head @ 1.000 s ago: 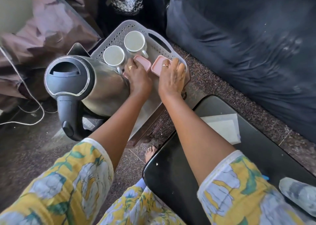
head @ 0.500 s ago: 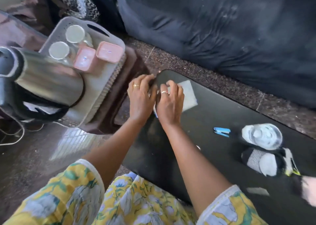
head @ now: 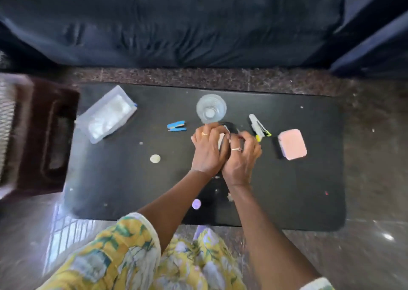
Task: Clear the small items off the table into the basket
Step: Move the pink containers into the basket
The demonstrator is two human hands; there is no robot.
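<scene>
My left hand point(head: 207, 150) and my right hand point(head: 241, 157) are pressed together at the middle of the black table point(head: 287, 201). Both close on a black and white sock point(head: 229, 127), which they mostly hide. A grey sock with yellow trim point(head: 258, 126) lies just right of my hands. A clear glass point(head: 211, 108) stands behind them. On the table also lie a blue stapler point(head: 176, 126), a clear plastic box point(head: 108, 117), a pink box point(head: 292, 144) and two small round discs point(head: 155, 158) point(head: 196, 203). The white basket point(head: 6, 122) shows only at the left edge.
A dark brown stool point(head: 50, 135) carries the basket, left of the table. A dark blue sofa point(head: 176, 25) runs along the far side. Speckled stone floor point(head: 364, 135) surrounds the table. Small crumbs dot the table top.
My view swung right from the basket to the table. My hands left the pink boxes in the basket, crossed the table's left end, and now close on the sock at its middle.
</scene>
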